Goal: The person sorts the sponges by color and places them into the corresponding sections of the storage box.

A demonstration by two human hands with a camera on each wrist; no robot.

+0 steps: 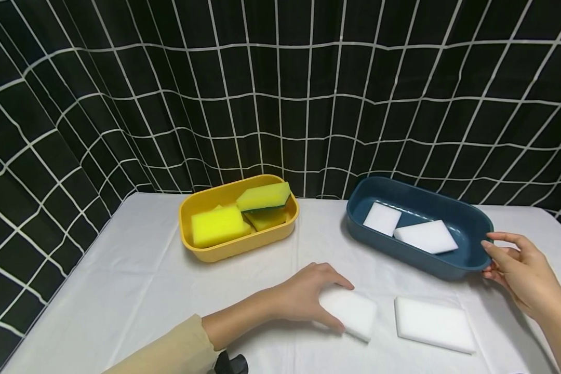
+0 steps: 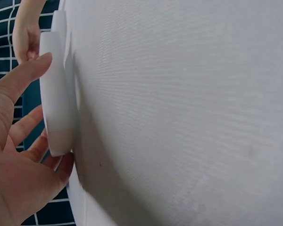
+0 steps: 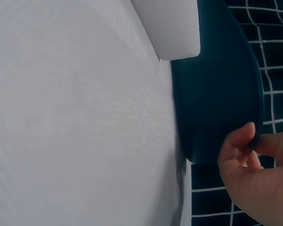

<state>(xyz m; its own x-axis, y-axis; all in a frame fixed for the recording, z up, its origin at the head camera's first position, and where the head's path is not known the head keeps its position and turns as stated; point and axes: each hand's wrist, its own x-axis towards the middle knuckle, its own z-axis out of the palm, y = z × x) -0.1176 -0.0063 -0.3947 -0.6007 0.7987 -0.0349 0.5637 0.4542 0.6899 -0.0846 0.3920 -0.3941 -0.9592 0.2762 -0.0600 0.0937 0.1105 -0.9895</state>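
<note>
My left hand (image 1: 304, 295) spans a white sponge block (image 1: 352, 311) low at the table's front middle, thumb along its near side and fingers at its far side. The left wrist view shows the thumb over one end of the block (image 2: 59, 99) and the fingertips at the other. At the right, my right hand (image 1: 525, 272) pinches the rim of a dark blue oblong tub (image 1: 416, 195), thumb inside the rim. Two white sponge blocks (image 1: 427, 236) lie in that tub. Another white block (image 1: 433, 324) rests flat on the cloth, between the hands.
A yellow oblong tub (image 1: 243, 250) stands at the back left, with several yellow sponges (image 1: 219, 226) in it; one with a dark green layer leans on the rim. White cloth (image 1: 145, 291) covers the table. A black curtain with white grid lines (image 1: 280, 104) hangs behind.
</note>
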